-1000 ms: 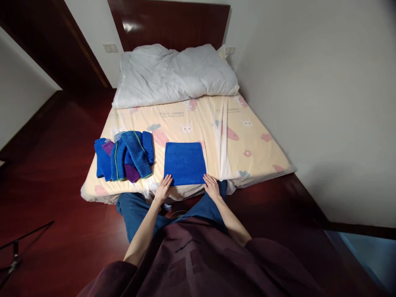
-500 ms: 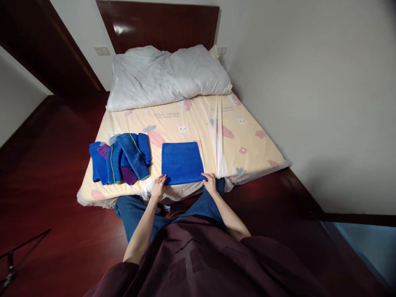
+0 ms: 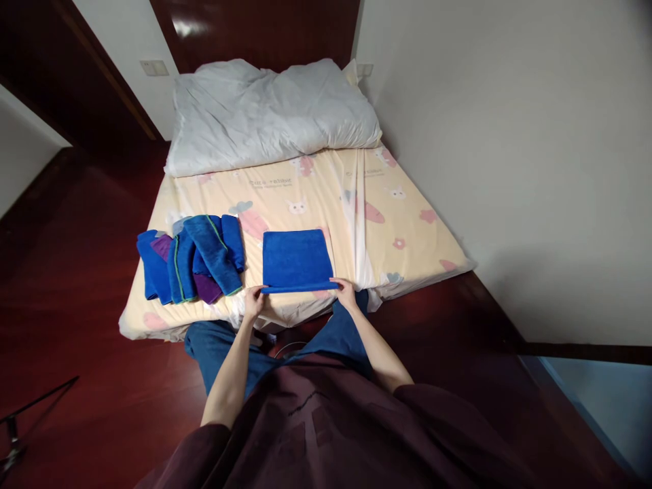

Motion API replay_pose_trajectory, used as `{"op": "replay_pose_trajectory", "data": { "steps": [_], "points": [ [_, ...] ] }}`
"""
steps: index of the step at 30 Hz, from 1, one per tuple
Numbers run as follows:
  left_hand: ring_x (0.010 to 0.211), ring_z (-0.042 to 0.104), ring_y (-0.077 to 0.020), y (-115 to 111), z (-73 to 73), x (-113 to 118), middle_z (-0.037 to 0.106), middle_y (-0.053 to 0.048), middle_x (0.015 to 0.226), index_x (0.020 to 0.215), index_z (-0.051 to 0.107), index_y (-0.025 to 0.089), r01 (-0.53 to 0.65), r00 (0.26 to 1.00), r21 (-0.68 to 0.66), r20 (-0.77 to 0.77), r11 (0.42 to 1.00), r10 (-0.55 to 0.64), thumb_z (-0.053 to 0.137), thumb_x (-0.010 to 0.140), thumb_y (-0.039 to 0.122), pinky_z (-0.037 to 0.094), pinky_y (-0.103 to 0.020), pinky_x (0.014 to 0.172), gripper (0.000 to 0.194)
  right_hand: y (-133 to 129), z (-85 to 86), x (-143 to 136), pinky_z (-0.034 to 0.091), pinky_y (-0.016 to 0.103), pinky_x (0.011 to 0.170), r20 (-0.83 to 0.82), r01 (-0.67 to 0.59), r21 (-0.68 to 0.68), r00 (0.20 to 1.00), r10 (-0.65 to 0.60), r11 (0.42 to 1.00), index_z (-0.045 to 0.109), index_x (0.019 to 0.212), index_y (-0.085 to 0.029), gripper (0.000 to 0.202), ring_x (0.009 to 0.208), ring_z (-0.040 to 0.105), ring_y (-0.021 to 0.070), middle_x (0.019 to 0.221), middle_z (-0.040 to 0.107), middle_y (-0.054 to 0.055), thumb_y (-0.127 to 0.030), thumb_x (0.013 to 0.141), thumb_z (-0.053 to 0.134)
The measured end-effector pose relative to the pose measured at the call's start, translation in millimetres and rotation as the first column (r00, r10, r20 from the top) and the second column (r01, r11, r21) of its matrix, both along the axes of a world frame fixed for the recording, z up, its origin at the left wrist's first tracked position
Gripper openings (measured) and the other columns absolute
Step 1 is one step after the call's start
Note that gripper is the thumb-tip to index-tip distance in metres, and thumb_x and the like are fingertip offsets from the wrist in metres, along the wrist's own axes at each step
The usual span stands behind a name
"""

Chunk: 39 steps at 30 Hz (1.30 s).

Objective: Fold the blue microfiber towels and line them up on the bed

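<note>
Blue towel [image 3: 296, 259] lies flat near the bed's [image 3: 407, 238] foot edge, left hand [image 3: 253, 303] and right hand [image 3: 345, 293] pinching its near corners slightly raised; folded once apparently, further folding left, towel pile [image 3: 191, 258] alongside.

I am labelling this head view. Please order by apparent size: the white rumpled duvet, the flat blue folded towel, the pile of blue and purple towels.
1. White rumpled duvet, clearly largest, though farthest away.
2. Pile of blue and purple towels and flat blue folded towel: they look alike in size, so I do not rank them.

Blue towel [image 3: 296, 258], cartoon-print yellow sheet [image 3: 407, 238]
</note>
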<state>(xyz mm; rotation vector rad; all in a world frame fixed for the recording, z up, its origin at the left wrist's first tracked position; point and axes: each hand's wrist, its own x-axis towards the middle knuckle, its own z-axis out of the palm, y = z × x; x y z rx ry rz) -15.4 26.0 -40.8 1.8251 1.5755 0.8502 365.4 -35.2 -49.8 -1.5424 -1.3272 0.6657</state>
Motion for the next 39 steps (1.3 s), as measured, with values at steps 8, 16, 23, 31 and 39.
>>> {"op": "replay_pose_trajectory", "data": {
  "steps": [8,16,23,31,39],
  "points": [
    [0.093,0.069,-0.0258,-0.2,-6.6,-0.1,0.076,-0.011,0.094,0.094,0.072,0.017,-0.074,0.991,-0.035,0.105,0.997,0.078,0.050,0.092,0.056,0.054,-0.040,0.090,0.045,4.4,-7.6,-1.7,0.060,0.036,0.076,-0.081,0.144,-0.078,0.985,-0.151,0.986,0.075,0.086,-0.015,0.045,0.077,0.072,0.0238,0.084,0.077,0.011,-0.059,0.084,0.063],
    [0.090,0.068,-0.0265,-1.2,-9.3,-1.4,0.074,-0.011,0.092,0.091,0.073,0.019,-0.132,0.978,-0.006,0.165,0.991,0.131,0.062,0.085,0.056,0.053,-0.041,0.087,0.039,12.8,-7.8,-8.3,0.061,0.040,0.077,-0.104,0.248,-0.100,0.960,-0.258,0.964,0.075,0.088,-0.014,0.055,0.080,0.075,0.0277,0.089,0.078,0.017,-0.067,0.078,0.066],
    [0.085,0.066,-0.0255,-0.9,-13.2,-2.2,0.072,-0.010,0.088,0.089,0.072,0.019,-0.133,0.982,0.000,0.132,0.991,0.131,0.062,0.084,0.052,0.053,-0.041,0.083,0.034,11.7,-1.2,-11.7,0.061,0.040,0.076,-0.069,0.292,-0.119,0.951,-0.301,0.949,0.075,0.084,-0.014,0.052,0.077,0.074,0.0277,0.086,0.078,0.017,-0.065,0.077,0.068],
    [0.083,0.066,-0.0258,-1.6,-15.5,-0.1,0.070,-0.010,0.087,0.089,0.070,0.019,-0.138,0.985,-0.003,0.106,0.990,0.138,0.061,0.087,0.050,0.054,-0.042,0.084,0.032,12.2,7.2,-12.9,0.061,0.039,0.073,-0.016,0.296,-0.122,0.954,-0.300,0.947,0.075,0.082,-0.014,0.047,0.073,0.072,0.0266,0.082,0.077,0.017,-0.061,0.081,0.066],
    [0.135,0.051,-0.0314,-25.8,17.2,19.3,0.056,-0.018,0.141,0.135,0.057,0.017,0.080,0.985,0.303,-0.168,0.949,-0.030,0.054,0.095,0.034,0.042,-0.050,0.114,0.043,-5.9,28.1,-38.0,0.045,0.047,0.113,0.349,0.103,0.104,0.927,-0.133,0.989,0.065,0.133,-0.017,0.042,0.126,0.061,0.0272,0.134,0.066,0.016,-0.033,0.097,0.050]
  ]
}}
